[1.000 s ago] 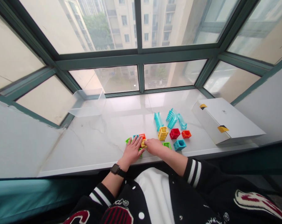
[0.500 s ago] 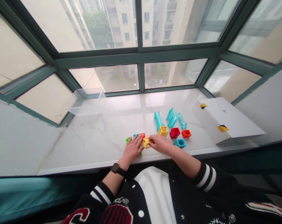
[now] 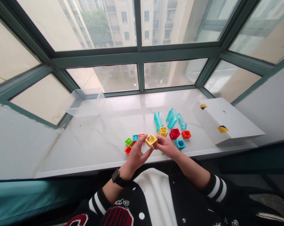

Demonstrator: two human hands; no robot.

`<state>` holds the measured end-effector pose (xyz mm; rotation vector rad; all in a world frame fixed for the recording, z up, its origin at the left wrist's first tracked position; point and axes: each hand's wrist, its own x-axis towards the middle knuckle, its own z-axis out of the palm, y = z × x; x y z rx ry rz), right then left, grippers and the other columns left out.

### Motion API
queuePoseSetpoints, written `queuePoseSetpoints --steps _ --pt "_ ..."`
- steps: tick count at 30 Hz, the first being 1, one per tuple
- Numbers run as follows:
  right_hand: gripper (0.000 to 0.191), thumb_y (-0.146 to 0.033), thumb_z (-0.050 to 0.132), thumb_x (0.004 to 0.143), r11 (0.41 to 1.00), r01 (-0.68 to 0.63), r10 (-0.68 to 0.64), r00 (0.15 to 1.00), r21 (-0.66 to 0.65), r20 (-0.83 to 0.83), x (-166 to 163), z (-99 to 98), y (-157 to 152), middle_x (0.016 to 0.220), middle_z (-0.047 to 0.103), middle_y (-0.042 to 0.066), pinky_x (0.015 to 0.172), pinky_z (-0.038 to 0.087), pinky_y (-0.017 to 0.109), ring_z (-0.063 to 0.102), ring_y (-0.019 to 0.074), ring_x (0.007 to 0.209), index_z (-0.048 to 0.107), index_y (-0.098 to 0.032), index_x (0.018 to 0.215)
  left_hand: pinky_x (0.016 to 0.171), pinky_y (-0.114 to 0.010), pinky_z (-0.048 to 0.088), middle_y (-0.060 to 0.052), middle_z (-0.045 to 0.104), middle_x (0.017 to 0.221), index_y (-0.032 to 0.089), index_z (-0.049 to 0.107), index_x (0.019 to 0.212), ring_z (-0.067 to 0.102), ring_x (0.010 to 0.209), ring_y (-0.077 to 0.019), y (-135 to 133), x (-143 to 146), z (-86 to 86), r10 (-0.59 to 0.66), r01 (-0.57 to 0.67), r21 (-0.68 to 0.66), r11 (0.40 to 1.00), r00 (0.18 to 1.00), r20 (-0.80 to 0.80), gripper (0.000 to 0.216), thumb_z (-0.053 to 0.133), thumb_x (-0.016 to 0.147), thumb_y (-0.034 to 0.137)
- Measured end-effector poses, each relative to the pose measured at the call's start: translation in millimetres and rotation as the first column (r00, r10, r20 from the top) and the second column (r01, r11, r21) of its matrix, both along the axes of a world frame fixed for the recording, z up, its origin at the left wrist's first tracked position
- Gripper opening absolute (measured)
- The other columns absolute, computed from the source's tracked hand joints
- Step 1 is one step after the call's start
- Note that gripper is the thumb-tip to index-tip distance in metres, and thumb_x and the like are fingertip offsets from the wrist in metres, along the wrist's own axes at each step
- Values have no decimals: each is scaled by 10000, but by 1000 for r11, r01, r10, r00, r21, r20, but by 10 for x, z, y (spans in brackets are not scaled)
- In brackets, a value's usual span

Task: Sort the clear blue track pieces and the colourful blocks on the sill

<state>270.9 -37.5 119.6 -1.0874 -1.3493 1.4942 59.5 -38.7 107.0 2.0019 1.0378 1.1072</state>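
Look just below the centre of the frame for the yellow cube (image 3: 151, 142), held apparently above the white sill (image 3: 113, 131) and between both hands. Find it pinched at its right side by the right hand (image 3: 167, 147), with thumb and fingers bearing on the outer wall. Note the left hand (image 3: 136, 154) with thumb and fingers parted around the left and lower sides of the same cube; cannot tell whether gripping it or merely close by. Judging by the open face and thin walls, probably hollow moulded plastic: light, stiff, unlikely to give under a squeeze. Expect a smooth, perhaps slightly slippery finish, so best gripped with fingertips on opposite outer walls or along the square rim, rather than hooked through the hole. Not very fragile by the look of it, though perhaps prone to twist if held by one corner alone. Compare with the second yellow block (image 3: 163, 131), slightly right of centre, and with the red block (image 3: 174, 134) and orange block (image 3: 186, 134) farther right. Treat the clear teal track pieces (image 3: 158, 121) above them more gently, being ribbed and possibly more brittle.
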Motion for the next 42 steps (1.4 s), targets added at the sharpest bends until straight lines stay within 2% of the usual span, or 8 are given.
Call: queuePoseSetpoints --steps 4,9,13,16,26,34,38,42 --pt "440 -637 724 904 999 24 -26 998 27 62 2 -35 -46 791 621 -17 701 508 305 596 152 718 606 -217 964 1079 -461 554 -127 668 1383 258 526 1462 702 1185 -263 1 60 -78 4 36 -204 978 982 191 573 734 946 392" --pt "523 -441 742 913 970 98 -144 969 223 199 40 7 -107 920 636 -5 751 583 339 646 170 795 535 -275 1364 1013 -465 589 -126 714 1252 215 577 1365 731 1109 -263 77 86 -116 152 176 -554 814 856 494 561 758 910 488" --pt "599 -305 738 898 893 28 -194 924 449 329 47 70 -156 1320 598 91 861 632 387 650 235 1123 529 -329 1459 1031 -464 582 -122 721 1229 193 633 1279 719 1161 -288 47 111 -38 163 288 -625 726 810 564 500 765 902 494" --pt "594 -249 703 918 849 -29 -185 919 527 348 50 96 -167 1417 565 94 937 637 410 598 257 1271 526 -344 1477 1037 -446 581 -122 711 1277 201 643 1286 695 1218 -297 5 132 9 128 334 -621 709 805 579 475 751 914 475" --pt "509 -278 671 949 877 -83 -165 872 472 460 364 193 -164 1330 683 98 1019 604 507 692 276 1116 580 -312 1449 978 -452 618 -144 704 1312 206 599 1386 707 1194 -304 95 204 -57 -72 342 -572 746 895 440 569 666 955 572" --pt "542 -310 692 925 846 229 -456 778 482 432 925 217 -4 1375 665 101 1041 602 492 711 278 1119 583 -287 1456 965 -435 609 -135 648 1375 242 533 1438 699 1137 -238 604 464 -160 -48 78 -287 955 993 108 582 731 934 455" --pt "533 -283 671 908 836 262 -487 759 483 432 1027 192 143 1381 674 101 1041 605 500 710 284 1143 601 -276 1436 865 -384 622 -126 613 1430 248 527 1447 707 1025 -209 827 697 -219 -111 95 -208 973 992 -67 643 790 880 395" --pt "537 -244 668 891 845 243 -472 756 476 452 1015 171 247 1374 683 98 1053 598 519 715 288 1153 608 -281 1423 879 -399 610 -131 638 1392 215 542 1432 714 813 -160 934 872 -279 -161 115 -240 964 970 -180 650 813 856 345"
